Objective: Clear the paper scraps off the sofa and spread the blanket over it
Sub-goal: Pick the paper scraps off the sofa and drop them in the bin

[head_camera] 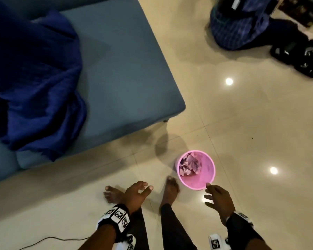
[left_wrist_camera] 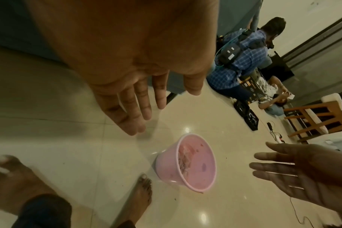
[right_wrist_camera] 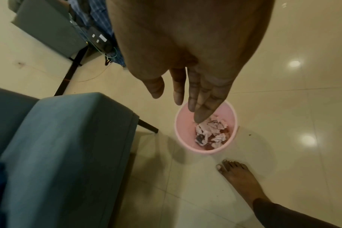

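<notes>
Crumpled paper scraps (head_camera: 189, 166) lie inside a pink bin (head_camera: 209, 173) on the floor by the sofa's corner; in the right wrist view the scraps (right_wrist_camera: 211, 132) fill the bin (right_wrist_camera: 181, 123). A dark blue blanket (head_camera: 34, 83) lies bunched on the left of the teal sofa (head_camera: 125, 69). My left hand (head_camera: 136, 193) hangs empty with fingers relaxed, left of the bin. My right hand (head_camera: 216, 194) hovers just above and right of the bin, fingers straight and holding nothing. The left wrist view shows the bin (left_wrist_camera: 167, 166) and both empty hands.
My bare feet (head_camera: 171, 188) stand on the glossy tile floor beside the bin. A person in a blue checked shirt (head_camera: 242, 24) sits at the back right, with black bags (head_camera: 300, 56) nearby. A thin cable (head_camera: 49, 239) runs along the floor at lower left.
</notes>
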